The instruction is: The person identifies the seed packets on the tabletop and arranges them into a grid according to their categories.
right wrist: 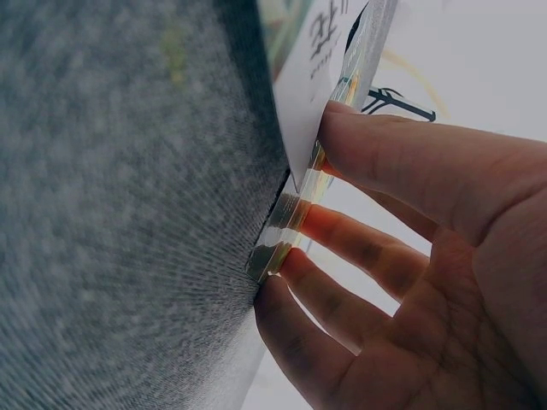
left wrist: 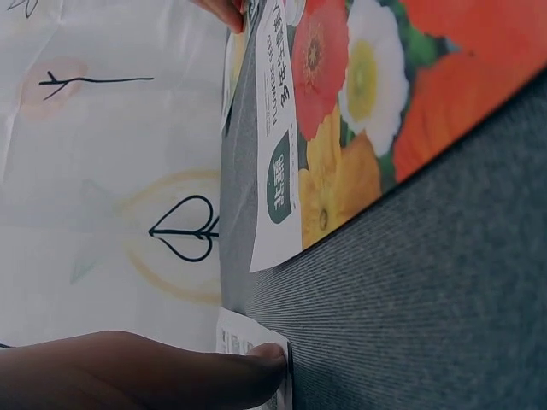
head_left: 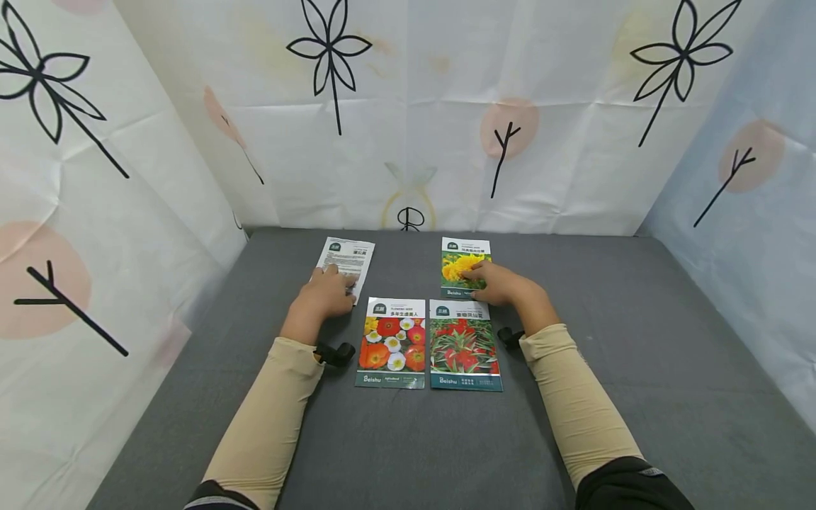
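My left hand [head_left: 326, 292] rests on a white, text-covered seed packet [head_left: 357, 256] at the back left, partly hiding it. In the left wrist view, the thumb [left wrist: 248, 367] presses that packet close to its edge. My right hand [head_left: 506, 283] touches the right side of a seed packet with yellow flowers [head_left: 455, 265]. Its spread fingers [right wrist: 367, 248] meet that packet in the right wrist view. Nearer to me lie two more seed packets side by side: one with red, orange and white poppies [head_left: 391, 343], another with red flowers and narrow green leaves [head_left: 464, 343].
All the packets lie on a grey cloth-covered table [head_left: 382, 446]. White fabric walls [head_left: 446, 142] printed with black line flowers and pink circles stand at the back and both sides. A black strap [head_left: 334, 354] is at my left wrist, and a similar one [head_left: 510, 338] at my right.
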